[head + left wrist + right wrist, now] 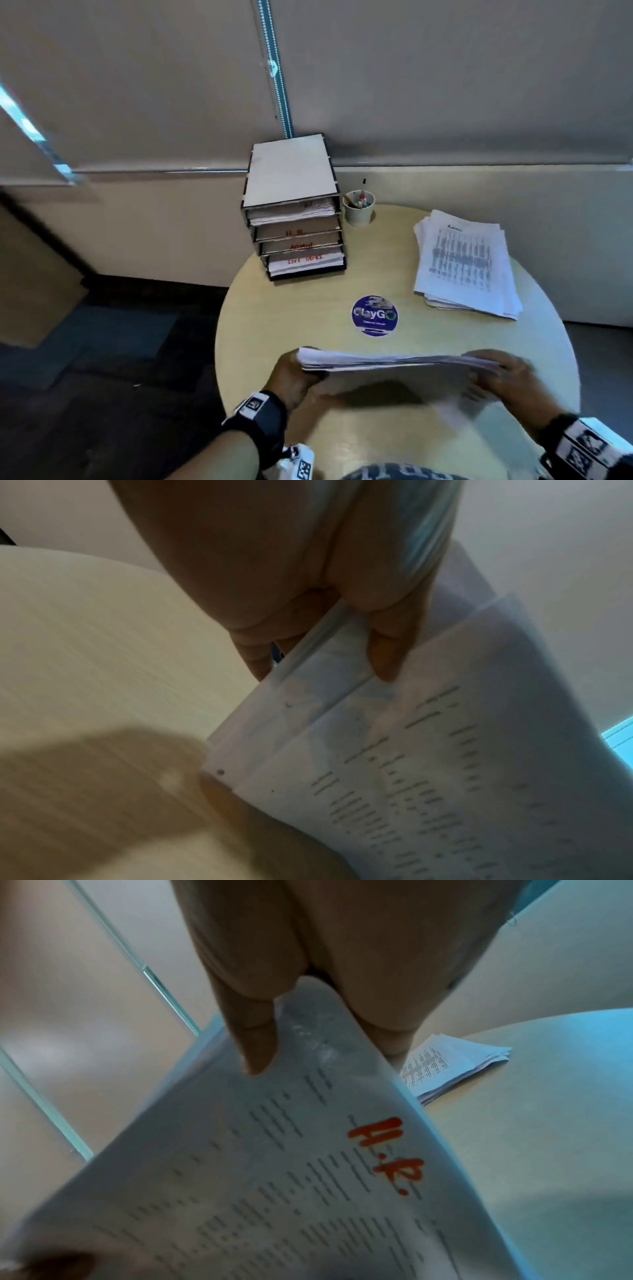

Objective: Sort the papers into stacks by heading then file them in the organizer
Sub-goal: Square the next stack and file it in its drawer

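Here, both hands gripping H.R. stack (394, 361), organizer (294, 212) beyond

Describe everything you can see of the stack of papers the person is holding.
The held stack of papers is a bundle of white printed sheets, raised off the round table near its front edge. The left hand and right hand each grip one end. Its top sheet carries a red handwritten "H.R." heading above rows of small print.
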The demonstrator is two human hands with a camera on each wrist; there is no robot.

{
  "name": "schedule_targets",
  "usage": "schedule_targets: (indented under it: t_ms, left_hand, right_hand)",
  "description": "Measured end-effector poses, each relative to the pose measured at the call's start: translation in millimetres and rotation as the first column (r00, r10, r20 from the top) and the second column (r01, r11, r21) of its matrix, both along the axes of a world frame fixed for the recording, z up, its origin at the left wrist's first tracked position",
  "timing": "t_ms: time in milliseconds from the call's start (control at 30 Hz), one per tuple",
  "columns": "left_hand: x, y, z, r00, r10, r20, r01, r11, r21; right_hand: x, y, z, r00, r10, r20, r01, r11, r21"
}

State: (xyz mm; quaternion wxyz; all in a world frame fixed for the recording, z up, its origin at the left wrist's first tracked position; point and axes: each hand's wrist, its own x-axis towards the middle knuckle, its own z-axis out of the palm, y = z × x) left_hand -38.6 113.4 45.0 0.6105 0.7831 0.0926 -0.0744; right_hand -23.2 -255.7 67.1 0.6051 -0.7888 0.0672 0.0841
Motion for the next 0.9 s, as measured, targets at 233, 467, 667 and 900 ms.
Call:
schedule_targets:
  t_ms: [233,467,667,900]
  left_hand:
    - [3,-7,-2,0.996,0.086,0.012,-0.085,0.995,-0.050]
    - [9,1,22,0.995,-0.024,0.099,0.025,1.000,-0.014]
    - [4,-19,5,0.993,0.106,-0.049,-0.101,0.989,0.104]
    - [7,-26,8,0.990,0.135,-0.035,-0.129,0.982,0.135]
  right_hand:
    - [11,-10,-5,0.992,0.099,0.074,-0.063,0.922,-0.383]
    - [19,-18,28,0.972,0.157,0.175,-0.057,0.880,-0.471]
    - [19,-17,18,0.935,0.355,0.002,-0.274,0.723,-0.634]
    - [43,-6,41,0.809,0.588,0.019,-0.291,0.428,-0.856]
